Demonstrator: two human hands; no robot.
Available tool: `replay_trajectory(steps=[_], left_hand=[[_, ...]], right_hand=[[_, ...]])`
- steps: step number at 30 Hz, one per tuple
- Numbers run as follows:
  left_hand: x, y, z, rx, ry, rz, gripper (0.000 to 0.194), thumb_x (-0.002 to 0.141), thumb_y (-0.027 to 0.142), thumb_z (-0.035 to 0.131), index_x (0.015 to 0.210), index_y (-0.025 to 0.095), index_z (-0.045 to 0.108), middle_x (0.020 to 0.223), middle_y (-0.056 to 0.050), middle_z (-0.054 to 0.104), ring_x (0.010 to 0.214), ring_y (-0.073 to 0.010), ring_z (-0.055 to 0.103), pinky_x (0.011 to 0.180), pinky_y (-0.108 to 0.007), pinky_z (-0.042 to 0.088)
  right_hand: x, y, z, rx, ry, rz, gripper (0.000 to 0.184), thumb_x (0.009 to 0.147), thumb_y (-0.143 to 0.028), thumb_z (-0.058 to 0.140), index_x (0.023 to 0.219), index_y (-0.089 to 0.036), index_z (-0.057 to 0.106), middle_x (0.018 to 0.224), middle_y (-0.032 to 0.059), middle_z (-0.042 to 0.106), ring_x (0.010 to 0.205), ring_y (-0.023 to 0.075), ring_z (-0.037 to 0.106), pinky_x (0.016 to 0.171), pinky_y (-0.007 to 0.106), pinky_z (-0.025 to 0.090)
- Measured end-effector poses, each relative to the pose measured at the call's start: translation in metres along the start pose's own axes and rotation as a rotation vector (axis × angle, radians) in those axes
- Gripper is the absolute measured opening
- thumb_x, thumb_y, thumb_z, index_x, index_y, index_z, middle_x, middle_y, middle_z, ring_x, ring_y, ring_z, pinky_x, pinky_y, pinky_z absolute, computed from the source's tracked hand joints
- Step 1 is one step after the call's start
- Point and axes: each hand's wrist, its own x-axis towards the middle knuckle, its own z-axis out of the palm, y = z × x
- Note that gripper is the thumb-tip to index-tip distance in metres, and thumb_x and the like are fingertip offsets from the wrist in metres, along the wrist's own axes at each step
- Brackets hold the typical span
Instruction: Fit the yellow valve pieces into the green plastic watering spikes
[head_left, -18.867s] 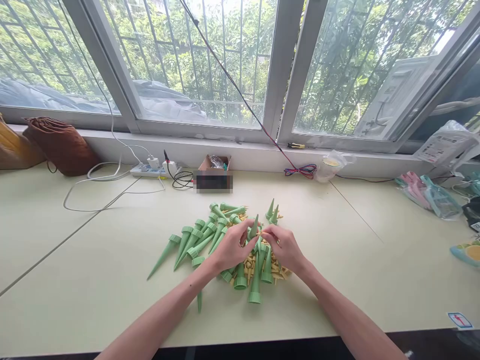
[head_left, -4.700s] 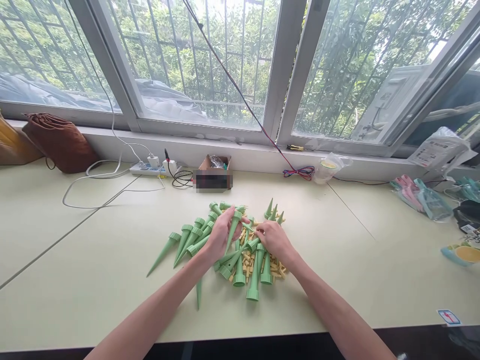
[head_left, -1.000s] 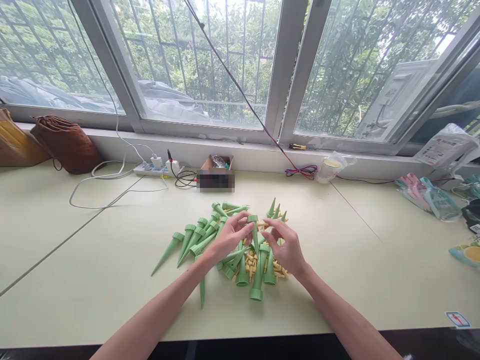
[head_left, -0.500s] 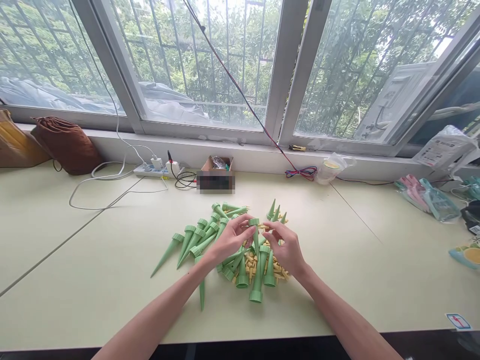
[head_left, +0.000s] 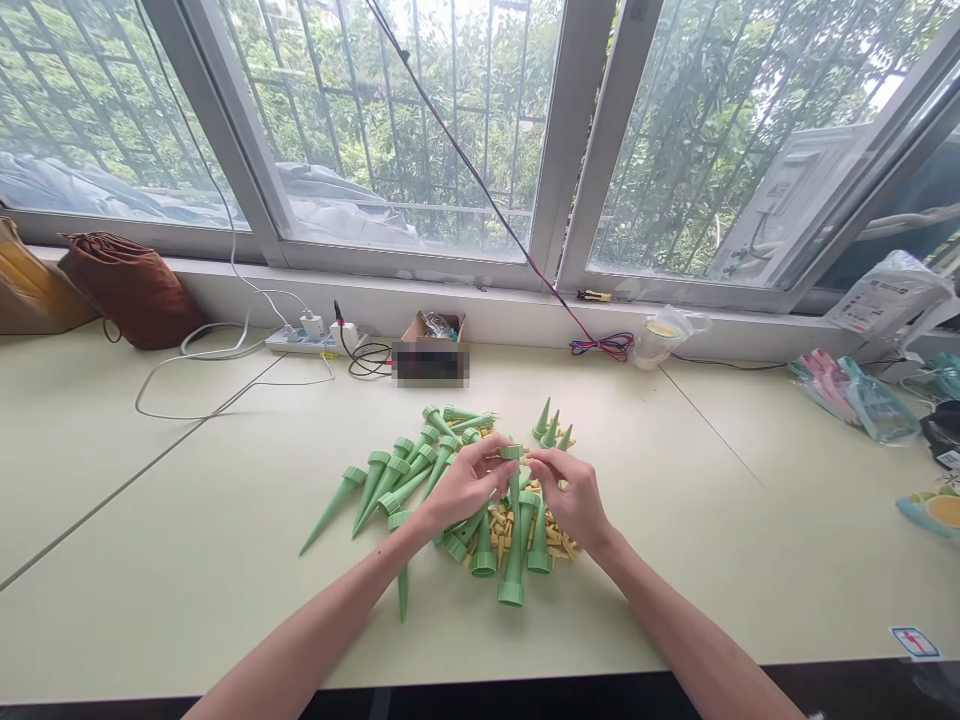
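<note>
My left hand [head_left: 472, 485] is closed around a green plastic watering spike [head_left: 511, 453], just under its ridged cap, with the point downward. Close by on the right, my right hand [head_left: 574, 490] pinches a small yellow plastic piece [head_left: 526, 458] against the side of that cap; fingers cover most of it. Under both hands lies a heap of loose yellow pieces [head_left: 501, 524]. More green spikes [head_left: 373, 480] lie to the left of my left hand, and several others [head_left: 511, 590] rest in front of the heap. Beyond my right hand, a few spikes [head_left: 553, 432] stand point up.
Along the windowsill are a power strip [head_left: 281, 343] with cables, a small cardboard box [head_left: 430, 365], a coiled cable [head_left: 602, 347] and a plastic bag [head_left: 660, 338]. A brown pouch [head_left: 131, 290] sits at far left; pink and teal items [head_left: 855, 398] lie at right.
The held spike's cap has dipped slightly and shifted a little to the right. My right fingertips are closer to it, and less of the yellow piece shows.
</note>
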Motion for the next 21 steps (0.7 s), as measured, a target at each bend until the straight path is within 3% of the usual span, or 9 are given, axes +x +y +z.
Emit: replay_trajectory(steps=[11, 21], left_hand=[[0.0, 0.0056, 0.0054, 0.019, -0.011, -0.033, 0.03, 0.088, 0.041, 0.064, 0.099, 0.016, 0.054, 0.06, 0.004, 0.051, 0.052, -0.0098, 0.047, 0.049, -0.023, 0.043], [0.0002, 0.0049, 0.005, 0.016, -0.027, -0.037, 0.03, 0.088, 0.04, 0.065, 0.101, 0.016, 0.055, 0.061, 0.004, 0.051, 0.052, -0.0101, 0.049, 0.049, -0.023, 0.042]], right_hand=[[0.0007, 0.0045, 0.0005, -0.019, -0.005, 0.01, 0.031, 0.099, -0.034, 0.05, 0.08, -0.016, 0.067, 0.062, 0.0015, 0.062, 0.054, 0.0129, 0.053, 0.052, 0.024, 0.042], [-0.0014, 0.0062, 0.0021, -0.04, -0.02, 0.018, 0.04, 0.1, -0.035, 0.048, 0.064, -0.018, 0.052, 0.053, -0.0039, 0.041, 0.049, 0.0097, 0.034, 0.048, 0.024, 0.029]])
